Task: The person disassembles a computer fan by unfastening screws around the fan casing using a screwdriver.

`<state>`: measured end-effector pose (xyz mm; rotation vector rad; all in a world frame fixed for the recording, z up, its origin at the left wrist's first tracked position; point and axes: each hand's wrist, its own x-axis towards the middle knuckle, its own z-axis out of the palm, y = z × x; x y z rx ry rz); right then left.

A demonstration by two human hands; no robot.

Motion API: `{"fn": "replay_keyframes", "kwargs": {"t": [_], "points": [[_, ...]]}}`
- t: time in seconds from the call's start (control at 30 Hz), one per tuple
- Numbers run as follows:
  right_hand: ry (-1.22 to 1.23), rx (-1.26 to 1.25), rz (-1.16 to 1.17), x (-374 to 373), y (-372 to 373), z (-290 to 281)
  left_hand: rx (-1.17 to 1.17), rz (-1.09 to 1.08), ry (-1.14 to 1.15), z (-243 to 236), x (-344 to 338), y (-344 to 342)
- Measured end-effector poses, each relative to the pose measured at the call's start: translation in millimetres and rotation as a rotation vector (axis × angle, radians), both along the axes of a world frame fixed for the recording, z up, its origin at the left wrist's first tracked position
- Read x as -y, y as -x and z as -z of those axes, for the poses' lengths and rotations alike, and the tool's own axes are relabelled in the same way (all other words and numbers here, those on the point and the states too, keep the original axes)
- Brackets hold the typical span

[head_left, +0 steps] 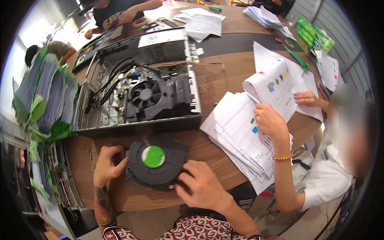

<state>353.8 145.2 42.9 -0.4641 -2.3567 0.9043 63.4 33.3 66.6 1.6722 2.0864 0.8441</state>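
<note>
A flat black blower fan (pixel 176 154) with a round green-and-white label (pixel 153 156) is between my hands, near the table's front edge. My left hand (pixel 109 164) grips its left rim, thumb and fingers curled together. On the lower right side, the bent fingers of my right hand (pixel 200 185) press against its edge. The fan looks slightly blurred, and I cannot tell whether it rests on the table. Just beyond it lies an opened computer case (pixel 140 130), showing a black cooling fan (pixel 146 95), dark cables and a loose brown cable bundle (pixel 188 63).
At right, a person's hands (pixel 273 122) turn sheets on a paper stack (pixel 240 132). Tall paper bundles in green wrapping (pixel 48 92) stand at left. Small screws (pixel 91 157) lie beside my left hand. Farther off are green-handled scissors (pixel 298 60), a green packet (pixel 314 35) and another person's hand (pixel 130 14).
</note>
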Motion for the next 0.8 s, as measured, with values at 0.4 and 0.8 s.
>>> {"fn": "replay_keyframes", "kwargs": {"t": [0.4,0.8], "points": [[0.046,-0.09,-0.01,5.7,9.2,19.0,0.018,-0.178,-0.165,30.1,8.0,21.1],[0.175,-0.254,-0.008,5.7,10.9,25.0,-0.119,-0.221,-0.195,77.7,45.1,64.3]]}}
